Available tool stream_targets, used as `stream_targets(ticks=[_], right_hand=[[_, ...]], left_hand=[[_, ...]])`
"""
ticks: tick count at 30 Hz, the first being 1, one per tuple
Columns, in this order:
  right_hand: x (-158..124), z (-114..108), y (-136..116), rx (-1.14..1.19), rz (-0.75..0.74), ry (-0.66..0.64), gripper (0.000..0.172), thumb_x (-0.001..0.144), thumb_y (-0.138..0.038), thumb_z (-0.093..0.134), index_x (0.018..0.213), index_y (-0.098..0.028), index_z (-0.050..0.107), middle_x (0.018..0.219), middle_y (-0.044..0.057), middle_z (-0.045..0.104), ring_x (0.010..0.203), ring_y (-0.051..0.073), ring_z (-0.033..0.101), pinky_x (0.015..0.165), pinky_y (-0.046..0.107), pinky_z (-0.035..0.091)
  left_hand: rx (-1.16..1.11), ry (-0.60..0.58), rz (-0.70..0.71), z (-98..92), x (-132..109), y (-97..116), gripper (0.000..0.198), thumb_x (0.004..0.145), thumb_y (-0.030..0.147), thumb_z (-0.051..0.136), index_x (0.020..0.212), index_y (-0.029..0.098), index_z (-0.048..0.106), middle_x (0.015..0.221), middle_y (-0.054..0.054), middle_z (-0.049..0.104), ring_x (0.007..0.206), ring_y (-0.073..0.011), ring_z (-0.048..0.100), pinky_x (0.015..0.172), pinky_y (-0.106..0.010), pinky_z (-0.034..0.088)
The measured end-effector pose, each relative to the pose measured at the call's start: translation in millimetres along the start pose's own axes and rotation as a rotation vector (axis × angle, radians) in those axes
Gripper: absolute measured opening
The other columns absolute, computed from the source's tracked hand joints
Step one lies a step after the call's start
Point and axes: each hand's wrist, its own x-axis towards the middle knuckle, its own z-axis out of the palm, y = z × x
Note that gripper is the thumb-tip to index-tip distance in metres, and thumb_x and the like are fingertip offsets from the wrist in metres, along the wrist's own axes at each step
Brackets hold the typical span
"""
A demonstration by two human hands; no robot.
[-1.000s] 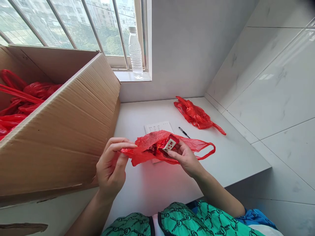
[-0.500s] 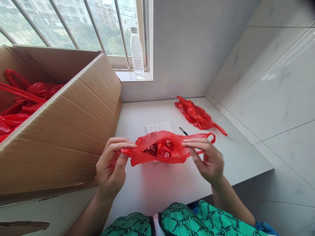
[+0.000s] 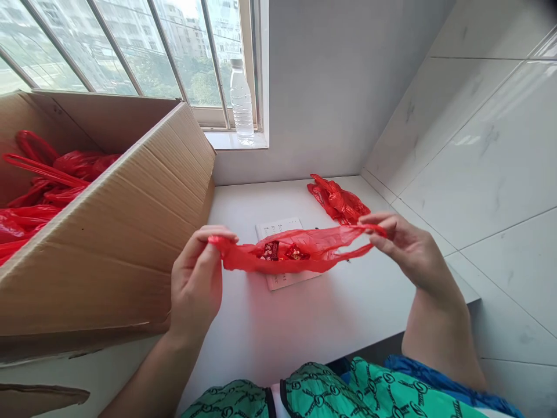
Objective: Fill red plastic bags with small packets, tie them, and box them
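Observation:
A red plastic bag [image 3: 287, 264] is stretched sideways between my hands, above the white table. My left hand [image 3: 198, 273] pinches its gathered left end. At the right, the fingers of my right hand [image 3: 402, 244] are closed on the bag's loop handle. Through the bag's narrow opening, several small wrapped sweets [image 3: 296, 252] in red and dark wrappers show inside; the rest are hidden by the plastic. Beneath the bag lies a sheet of paper or notepad [image 3: 282, 281] with handwriting, partly covered.
A big cardboard box [image 3: 130, 232] with several red bags [image 3: 56, 180] in it stands at the left. Another crumpled red bag [image 3: 337, 200] lies toward the table's back right. A clear water bottle [image 3: 242, 104] is on the windowsill. Tiled wall borders the right side.
My right hand has moved outward to the right and now grips the handle. The bag is pulled longer and flatter, its mouth narrower, with fewer sweets showing.

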Motion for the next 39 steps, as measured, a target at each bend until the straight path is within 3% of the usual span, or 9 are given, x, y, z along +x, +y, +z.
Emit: stream_targets(ticks=[3, 8, 14, 19, 22, 25, 29, 34, 39], right_hand=[[39, 23, -11, 0.31, -0.02, 0.054, 0.02, 0.087, -0.041, 0.07, 0.083, -0.024, 0.06, 0.126, 0.006, 0.064, 0.117, 0.024, 0.062, 0.092, 0.041, 0.055], [80, 82, -28, 0.684, -0.07, -0.032, 0.019, 0.089, -0.042, 0.066, 0.098, -0.027, 0.06, 0.119, 0.004, 0.065, 0.112, 0.021, 0.064, 0.103, 0.043, 0.049], [75, 121, -35, 0.429, -0.061, -0.251, 0.058, 0.078, -0.044, 0.078, 0.129, -0.033, 0.053, 0.117, 0.005, 0.059, 0.085, 0.017, 0.061, 0.083, 0.038, 0.056], [67, 135, -34, 0.244, -0.143, -0.366, 0.06, 0.075, -0.045, 0.081, 0.13, -0.034, 0.059, 0.122, 0.006, 0.048, 0.084, 0.016, 0.059, 0.071, 0.034, 0.058], [68, 140, -29, 0.363, -0.146, -0.436, 0.038, 0.085, -0.049, 0.071, 0.118, -0.032, 0.068, 0.114, 0.005, 0.052, 0.077, 0.015, 0.062, 0.068, 0.034, 0.058], [70, 142, -26, 0.6, 0.016, -0.491, 0.035, 0.094, -0.053, 0.058, 0.114, -0.028, 0.07, 0.107, 0.004, 0.06, 0.062, 0.012, 0.063, 0.058, 0.031, 0.053], [74, 145, -24, 0.825, 0.198, -0.412, 0.036, 0.098, -0.047, 0.051, 0.112, -0.02, 0.069, 0.066, -0.001, 0.061, 0.058, 0.014, 0.061, 0.055, 0.027, 0.043], [76, 152, -19, 0.899, 0.182, -0.305, 0.027, 0.097, -0.043, 0.053, 0.101, -0.019, 0.066, 0.076, 0.002, 0.069, 0.058, 0.013, 0.059, 0.053, 0.026, 0.04], [75, 146, -17, 0.812, 0.105, -0.35, 0.027, 0.098, -0.048, 0.052, 0.1, -0.022, 0.059, 0.072, -0.001, 0.067, 0.057, 0.013, 0.057, 0.053, 0.025, 0.04]], left_hand=[[-0.221, 0.088, -0.133, 13.2, 31, -3, 0.015, 0.095, 0.031, 0.055, 0.096, 0.022, 0.067, 0.095, -0.004, 0.061, 0.091, -0.0158, 0.059, 0.081, -0.029, 0.05], [-0.322, 0.164, -0.188, 35.6, 70, -14, 0.02, 0.092, 0.038, 0.059, 0.105, 0.023, 0.064, 0.096, -0.003, 0.064, 0.088, -0.0128, 0.064, 0.09, -0.03, 0.051], [-0.126, -0.199, -0.344, 43.4, 65, -14, 0.052, 0.091, 0.049, 0.063, 0.136, 0.026, 0.052, 0.074, 0.002, 0.059, 0.065, -0.0116, 0.059, 0.067, -0.024, 0.051], [-0.01, -0.443, -0.554, 35.5, 59, -21, 0.082, 0.088, 0.046, 0.069, 0.155, 0.031, 0.025, 0.088, -0.002, 0.067, 0.08, -0.0178, 0.066, 0.075, -0.03, 0.054], [-0.049, -0.546, -0.63, 27.8, 57, -27, 0.077, 0.09, 0.047, 0.066, 0.155, 0.031, 0.027, 0.088, -0.003, 0.067, 0.072, -0.0177, 0.064, 0.074, -0.033, 0.052], [-0.133, -0.666, -0.679, 21.9, 57, -30, 0.067, 0.093, 0.045, 0.063, 0.152, 0.028, 0.035, 0.077, -0.001, 0.064, 0.066, -0.0163, 0.06, 0.075, -0.033, 0.049], [-0.285, -0.592, -0.698, 22.7, 62, -32, 0.054, 0.094, 0.04, 0.06, 0.144, 0.027, 0.045, 0.079, -0.002, 0.064, 0.068, -0.0146, 0.058, 0.076, -0.029, 0.046], [-0.388, -0.493, -0.733, 31.7, 67, -39, 0.044, 0.093, 0.044, 0.057, 0.13, 0.019, 0.056, 0.076, -0.003, 0.061, 0.068, -0.0157, 0.057, 0.064, -0.026, 0.043], [-0.366, -0.474, -0.696, 34.7, 62, -45, 0.047, 0.093, 0.053, 0.057, 0.127, 0.02, 0.059, 0.071, 0.001, 0.053, 0.069, -0.0143, 0.055, 0.06, -0.023, 0.04]])
